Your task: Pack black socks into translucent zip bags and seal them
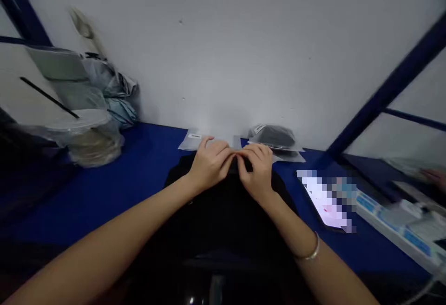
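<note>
Head view:
1. The left hand and right hand meet with thumbs and fingers curled into pinches, at the far edge of the black fabric; what is between the fingertips is too small to tell.
2. The black fabric lies beneath and nearer than both hands, on the blue tabletop.
3. Just beyond the left hand is a labelled clear plastic bag; just beyond the right, a bag with dark contents.
4. Right of the right hand lies a lit smartphone.
</note>
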A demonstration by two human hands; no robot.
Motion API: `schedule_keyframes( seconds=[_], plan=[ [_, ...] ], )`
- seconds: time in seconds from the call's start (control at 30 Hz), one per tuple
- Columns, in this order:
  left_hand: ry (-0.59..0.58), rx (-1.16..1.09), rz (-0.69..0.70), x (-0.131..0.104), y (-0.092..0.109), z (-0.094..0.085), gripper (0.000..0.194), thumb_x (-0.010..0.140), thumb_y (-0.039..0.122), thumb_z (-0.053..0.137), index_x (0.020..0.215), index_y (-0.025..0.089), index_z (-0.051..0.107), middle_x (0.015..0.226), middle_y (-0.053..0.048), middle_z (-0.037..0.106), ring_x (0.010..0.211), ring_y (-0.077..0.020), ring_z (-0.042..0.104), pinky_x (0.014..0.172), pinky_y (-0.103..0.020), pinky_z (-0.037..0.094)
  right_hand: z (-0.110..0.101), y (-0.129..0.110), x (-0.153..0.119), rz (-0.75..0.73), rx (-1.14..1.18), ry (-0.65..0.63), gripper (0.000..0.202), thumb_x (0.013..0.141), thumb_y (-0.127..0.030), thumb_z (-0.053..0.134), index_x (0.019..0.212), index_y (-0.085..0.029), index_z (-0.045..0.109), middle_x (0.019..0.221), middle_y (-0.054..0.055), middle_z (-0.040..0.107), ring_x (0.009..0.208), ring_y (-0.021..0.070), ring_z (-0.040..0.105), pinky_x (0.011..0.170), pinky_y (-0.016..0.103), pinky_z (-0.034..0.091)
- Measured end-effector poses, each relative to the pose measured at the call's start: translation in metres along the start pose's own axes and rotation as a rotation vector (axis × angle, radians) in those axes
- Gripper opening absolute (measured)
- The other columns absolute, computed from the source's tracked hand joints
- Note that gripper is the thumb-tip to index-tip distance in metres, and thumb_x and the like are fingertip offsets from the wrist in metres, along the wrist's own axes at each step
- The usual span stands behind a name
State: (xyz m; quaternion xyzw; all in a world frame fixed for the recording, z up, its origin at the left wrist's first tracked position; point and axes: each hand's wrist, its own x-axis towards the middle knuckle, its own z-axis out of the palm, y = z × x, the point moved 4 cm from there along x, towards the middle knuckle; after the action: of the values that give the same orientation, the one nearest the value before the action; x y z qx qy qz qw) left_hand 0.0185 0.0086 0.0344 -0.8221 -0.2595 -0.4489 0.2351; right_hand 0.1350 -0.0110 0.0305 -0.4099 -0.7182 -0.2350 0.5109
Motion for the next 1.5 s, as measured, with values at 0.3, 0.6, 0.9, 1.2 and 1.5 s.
schedule_keyframes(
  seconds=[0.3, 0.6, 0.9, 1.2, 1.5],
  plan=[
    [-0.01, 0.058, 0.077, -0.0015, 0.001, 0.0025, 0.016, 0.083, 0.013, 0.041, 0.077, 0.015, 0.055, 0.068, -0.001, 0.058, 0.067, -0.0125, 0.053, 0.086, -0.036, 0.035, -0.0051, -0.0004, -0.0002, -0.049, -0.026, -0.038, 0.008, 0.078, -0.016, 0.053, 0.075, -0.019, 0.059, 0.075, 0.001, 0.064, 0.084, 0.0169, 0.054, 0.083, 0.036, 0.037],
    [0.013, 0.081, 0.007, -0.0001, -0.0057, 0.0007, 0.014, 0.084, 0.017, 0.043, 0.082, 0.015, 0.056, 0.073, -0.003, 0.06, 0.072, -0.0149, 0.053, 0.085, -0.038, 0.036, -0.0088, 0.0071, 0.0043, -0.09, -0.125, -0.096, 0.01, 0.081, -0.018, 0.049, 0.081, -0.02, 0.059, 0.082, 0.001, 0.065, 0.092, 0.0184, 0.054, 0.095, 0.043, 0.028],
    [0.036, -0.106, -0.124, -0.0001, -0.0042, 0.0011, 0.013, 0.084, 0.019, 0.046, 0.081, 0.016, 0.059, 0.074, -0.001, 0.059, 0.071, -0.0123, 0.053, 0.085, -0.035, 0.037, -0.0065, 0.006, 0.0038, -0.104, -0.019, -0.123, 0.009, 0.08, -0.014, 0.049, 0.083, -0.016, 0.057, 0.082, 0.006, 0.062, 0.084, 0.0178, 0.053, 0.078, 0.034, 0.04],
    [0.023, -0.106, -0.108, -0.0016, -0.0038, 0.0029, 0.016, 0.084, 0.019, 0.044, 0.08, 0.017, 0.059, 0.073, -0.001, 0.059, 0.07, -0.0117, 0.053, 0.088, -0.036, 0.036, -0.0047, 0.0041, 0.0028, -0.089, -0.006, -0.124, 0.009, 0.08, -0.013, 0.048, 0.081, -0.015, 0.057, 0.08, 0.006, 0.061, 0.08, 0.0177, 0.052, 0.075, 0.034, 0.041],
    [0.04, -0.051, -0.028, -0.0011, 0.0017, -0.0008, 0.012, 0.083, 0.017, 0.045, 0.079, 0.016, 0.056, 0.072, 0.0, 0.059, 0.068, -0.0118, 0.053, 0.088, -0.037, 0.036, -0.0053, 0.001, 0.0018, -0.103, -0.004, -0.097, 0.009, 0.079, -0.013, 0.049, 0.078, -0.016, 0.056, 0.078, 0.004, 0.063, 0.08, 0.0176, 0.053, 0.074, 0.033, 0.04]
  ],
)
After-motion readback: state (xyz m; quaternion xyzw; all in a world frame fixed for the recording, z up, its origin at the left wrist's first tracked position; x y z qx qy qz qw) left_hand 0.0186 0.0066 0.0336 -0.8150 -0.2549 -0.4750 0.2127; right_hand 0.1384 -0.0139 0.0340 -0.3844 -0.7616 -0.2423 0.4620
